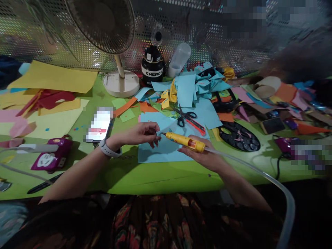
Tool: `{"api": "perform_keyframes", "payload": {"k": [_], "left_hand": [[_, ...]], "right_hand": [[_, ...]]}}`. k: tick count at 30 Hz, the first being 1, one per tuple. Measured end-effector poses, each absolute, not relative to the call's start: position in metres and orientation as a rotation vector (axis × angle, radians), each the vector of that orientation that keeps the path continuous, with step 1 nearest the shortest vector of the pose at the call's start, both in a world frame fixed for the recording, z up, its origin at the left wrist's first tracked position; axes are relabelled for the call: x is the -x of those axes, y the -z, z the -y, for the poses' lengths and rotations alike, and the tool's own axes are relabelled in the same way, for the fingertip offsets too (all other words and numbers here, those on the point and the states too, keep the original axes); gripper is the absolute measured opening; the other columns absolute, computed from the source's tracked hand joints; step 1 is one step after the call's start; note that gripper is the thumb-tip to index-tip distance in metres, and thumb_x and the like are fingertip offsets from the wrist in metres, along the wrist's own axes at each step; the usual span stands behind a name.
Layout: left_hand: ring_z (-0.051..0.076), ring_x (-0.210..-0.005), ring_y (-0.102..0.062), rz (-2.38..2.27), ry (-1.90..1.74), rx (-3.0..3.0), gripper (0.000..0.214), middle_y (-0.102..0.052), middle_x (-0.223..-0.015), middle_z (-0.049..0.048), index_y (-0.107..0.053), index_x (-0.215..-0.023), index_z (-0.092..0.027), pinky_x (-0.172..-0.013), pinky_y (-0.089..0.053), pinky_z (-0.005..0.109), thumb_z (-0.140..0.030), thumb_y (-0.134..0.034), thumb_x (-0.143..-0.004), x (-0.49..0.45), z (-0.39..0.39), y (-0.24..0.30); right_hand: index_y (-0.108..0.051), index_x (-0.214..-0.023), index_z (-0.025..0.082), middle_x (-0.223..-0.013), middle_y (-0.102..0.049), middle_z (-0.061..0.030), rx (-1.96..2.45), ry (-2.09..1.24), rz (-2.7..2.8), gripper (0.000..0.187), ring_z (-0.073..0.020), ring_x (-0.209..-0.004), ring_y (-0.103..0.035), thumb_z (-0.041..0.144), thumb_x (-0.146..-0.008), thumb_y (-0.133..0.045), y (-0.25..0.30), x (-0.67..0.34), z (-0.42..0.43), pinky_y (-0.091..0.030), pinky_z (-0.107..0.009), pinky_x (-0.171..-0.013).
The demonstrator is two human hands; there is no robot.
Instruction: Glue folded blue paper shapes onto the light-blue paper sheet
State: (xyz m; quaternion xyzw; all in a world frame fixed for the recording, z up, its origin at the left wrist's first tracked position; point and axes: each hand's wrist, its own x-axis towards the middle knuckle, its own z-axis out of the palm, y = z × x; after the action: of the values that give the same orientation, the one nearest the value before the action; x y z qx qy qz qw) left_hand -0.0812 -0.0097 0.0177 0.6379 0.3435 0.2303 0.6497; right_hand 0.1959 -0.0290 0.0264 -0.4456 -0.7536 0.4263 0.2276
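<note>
My right hand is closed round a yellow glue gun with a clear hose trailing off to the right. Its metal tip points left toward my left hand. My left hand, with a white watch on the wrist, pinches its fingertips together just beside the tip; what they hold is too small to make out. Both hands hover over a light blue paper sheet on the green table.
Black-handled scissors and a red cutter lie beyond the sheet. A phone lies left, a purple punch further left. A fan base, a black bottle and a heap of blue paper scraps stand behind.
</note>
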Motion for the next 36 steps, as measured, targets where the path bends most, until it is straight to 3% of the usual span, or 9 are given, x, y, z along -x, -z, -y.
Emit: {"api": "perform_keyframes", "payload": {"k": [20, 36], "left_hand": [[0.014, -0.069, -0.07, -0.77, -0.52, -1.438, 0.024, -0.072, -0.08, 0.0058, -0.051, -0.092, -0.016, -0.066, -0.058, 0.028, -0.035, -0.066, -0.088, 0.0819, 0.0075, -0.0148], [0.012, -0.069, -0.07, -0.759, -0.53, -1.45, 0.019, -0.072, -0.078, 0.0034, -0.05, -0.09, -0.016, -0.064, -0.057, 0.024, -0.029, -0.065, -0.089, 0.0808, 0.008, -0.0145]], "right_hand": [[-0.043, -0.068, 0.023, -0.059, -0.037, 0.0045, 1.231, -1.199, 2.076, 0.042, -0.0111, -0.056, -0.038, 0.054, -0.08, -0.07, -0.0254, -0.1951, 0.0272, -0.029, -0.025, -0.047], [-0.043, -0.068, 0.023, -0.06, -0.04, 0.0041, 1.24, -1.177, 2.084, 0.042, -0.0113, -0.056, -0.039, 0.054, -0.081, -0.07, -0.0235, -0.1957, 0.0279, -0.03, -0.026, -0.047]]}}
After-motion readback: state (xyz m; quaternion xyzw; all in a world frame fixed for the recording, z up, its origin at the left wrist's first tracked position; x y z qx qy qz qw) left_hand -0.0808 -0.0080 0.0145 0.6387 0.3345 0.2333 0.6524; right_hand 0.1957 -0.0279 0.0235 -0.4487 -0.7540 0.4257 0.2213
